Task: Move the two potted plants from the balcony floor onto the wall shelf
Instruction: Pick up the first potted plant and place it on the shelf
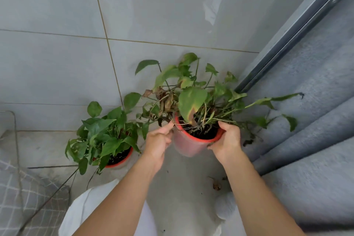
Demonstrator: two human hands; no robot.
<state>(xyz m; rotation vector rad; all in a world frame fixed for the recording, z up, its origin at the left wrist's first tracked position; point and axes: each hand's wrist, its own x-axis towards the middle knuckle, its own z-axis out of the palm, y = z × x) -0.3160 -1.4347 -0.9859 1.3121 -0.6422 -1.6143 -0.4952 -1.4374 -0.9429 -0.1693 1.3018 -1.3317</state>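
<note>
A potted plant in a red-rimmed pink pot (pixel 188 144) is off the floor, tilted toward me, with green, yellowed and dry brown leaves. My right hand (pixel 227 142) grips its rim on the right side. My left hand (pixel 158 141) is against the pot's left side, fingers at the rim by the dry leaves. A second potted plant (pixel 107 136) with fuller green leaves stands on the balcony floor to the left, in a similar red-rimmed pot. No shelf is in view.
Grey tiled wall (pixel 153 15) rises straight ahead. A grey curtain (pixel 306 130) and metal door track (pixel 298 27) run along the right. A checked fabric (pixel 23 193) and a wire frame lie at the lower left. Dry leaf bits (pixel 216 185) lie on the floor.
</note>
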